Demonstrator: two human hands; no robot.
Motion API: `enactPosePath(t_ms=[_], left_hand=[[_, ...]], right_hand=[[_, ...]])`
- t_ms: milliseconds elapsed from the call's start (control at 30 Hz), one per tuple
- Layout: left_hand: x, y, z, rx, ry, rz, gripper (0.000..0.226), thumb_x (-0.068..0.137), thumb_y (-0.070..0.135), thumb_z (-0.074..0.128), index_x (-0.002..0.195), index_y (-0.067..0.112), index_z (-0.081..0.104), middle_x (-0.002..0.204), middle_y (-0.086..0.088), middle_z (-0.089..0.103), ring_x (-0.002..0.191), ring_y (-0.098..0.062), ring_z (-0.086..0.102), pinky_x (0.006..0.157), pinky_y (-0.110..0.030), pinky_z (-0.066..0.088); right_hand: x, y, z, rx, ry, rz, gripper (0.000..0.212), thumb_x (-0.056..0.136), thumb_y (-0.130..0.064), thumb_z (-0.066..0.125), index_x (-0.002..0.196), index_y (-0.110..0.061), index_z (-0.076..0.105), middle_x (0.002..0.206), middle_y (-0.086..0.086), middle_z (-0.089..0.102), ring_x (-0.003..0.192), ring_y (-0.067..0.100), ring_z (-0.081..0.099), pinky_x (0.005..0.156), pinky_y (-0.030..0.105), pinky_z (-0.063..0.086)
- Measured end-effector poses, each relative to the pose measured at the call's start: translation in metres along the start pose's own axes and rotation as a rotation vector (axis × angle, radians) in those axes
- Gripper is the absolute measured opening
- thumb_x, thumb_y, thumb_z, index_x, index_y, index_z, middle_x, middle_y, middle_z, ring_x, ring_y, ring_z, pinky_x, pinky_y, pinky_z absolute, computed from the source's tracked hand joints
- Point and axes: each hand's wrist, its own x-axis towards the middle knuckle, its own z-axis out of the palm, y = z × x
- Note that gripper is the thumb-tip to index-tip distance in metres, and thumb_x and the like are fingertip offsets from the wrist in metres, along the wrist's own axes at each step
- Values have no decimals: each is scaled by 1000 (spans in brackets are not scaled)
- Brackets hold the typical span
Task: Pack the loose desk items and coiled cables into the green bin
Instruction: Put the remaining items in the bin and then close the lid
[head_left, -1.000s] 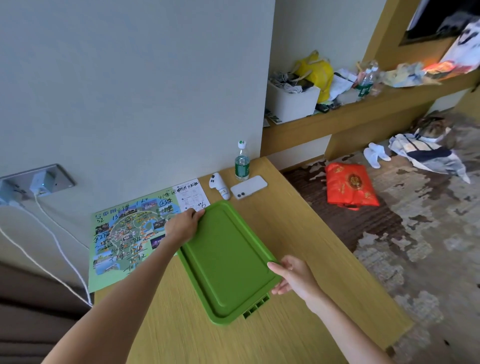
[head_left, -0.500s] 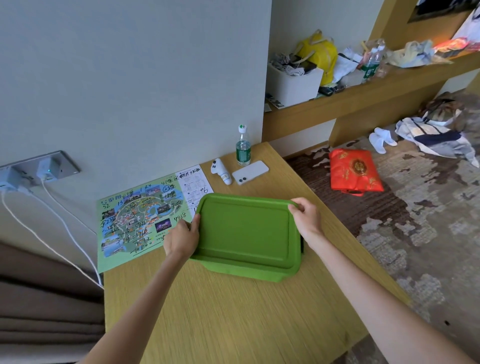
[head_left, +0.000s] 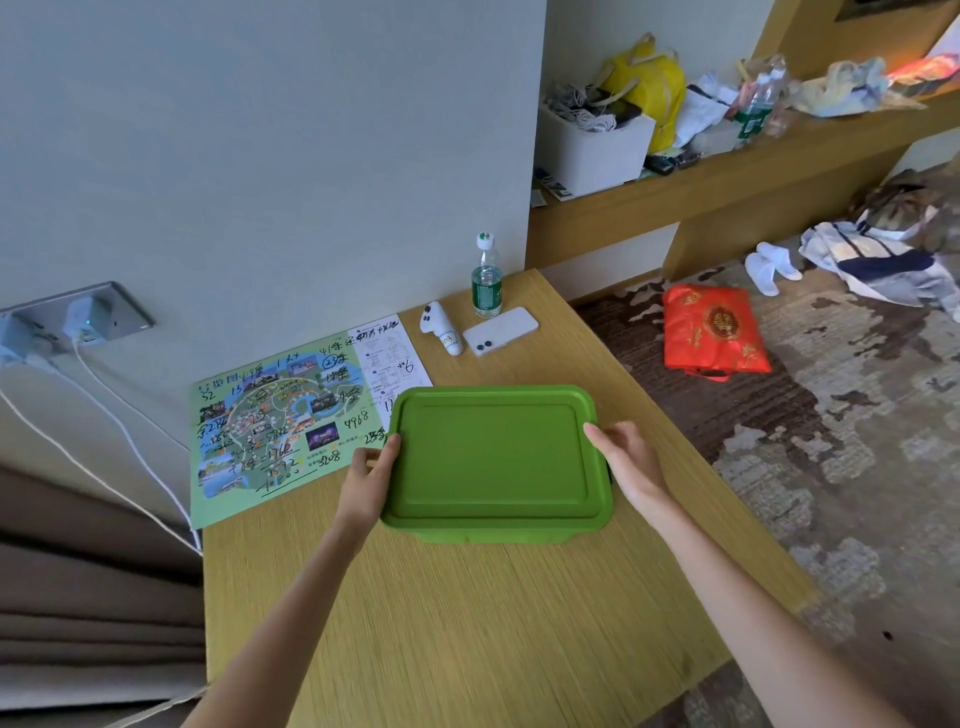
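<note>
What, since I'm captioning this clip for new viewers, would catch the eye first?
The bright green bin sits on the desk, gripped at its short ends by the left hand and right hand. A scribbled-on map lies behind-left of it; a red bag lies on the carpet at right.

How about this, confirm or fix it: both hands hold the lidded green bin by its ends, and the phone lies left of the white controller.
One error: in the head view the phone lies right of the white controller, not left. The left hand and right hand do hold the lidded green bin by its ends.
</note>
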Motion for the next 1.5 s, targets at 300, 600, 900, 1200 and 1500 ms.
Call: enactPosePath(t_ms=[300,600,900,1200,1500], left_hand=[[-7,9,-2,33,1,80,44,95,51,46,111,10,52,110,-13,62,102,-30,62,93,-48,50],[11,32,-44,-63,120,131,40,95,51,48,107,14,54,97,1,58,88,-16,59,71,-30,48],[62,42,-150,-88,355,96,39,93,53,49,107,17,56,97,1,60,85,-15,60,69,-30,46],[123,15,-239,-201,505,-1,41,92,49,54,102,10,59,89,-5,64,81,-21,62,73,-36,52],[186,-2,-288,-137,629,-29,36,91,48,56,90,12,62,77,4,61,70,-10,57,57,-23,43]], right_hand=[[-26,7,1,148,-2,-47,36,90,-46,59,67,-20,52,61,-6,49,58,12,45,56,28,34],[2,-49,33,175,-17,-147,36,92,-47,57,67,-23,49,57,-13,43,55,6,41,54,25,30],[43,-153,132,164,-216,-288,30,92,-46,58,71,-25,53,61,-15,48,57,1,46,56,20,33],[80,-214,251,77,-391,-332,44,91,-49,58,63,-16,52,43,-16,40,48,2,38,55,26,30],[115,-243,334,73,-479,-355,59,90,-50,56,73,6,58,46,-11,25,49,15,27,58,31,24]])
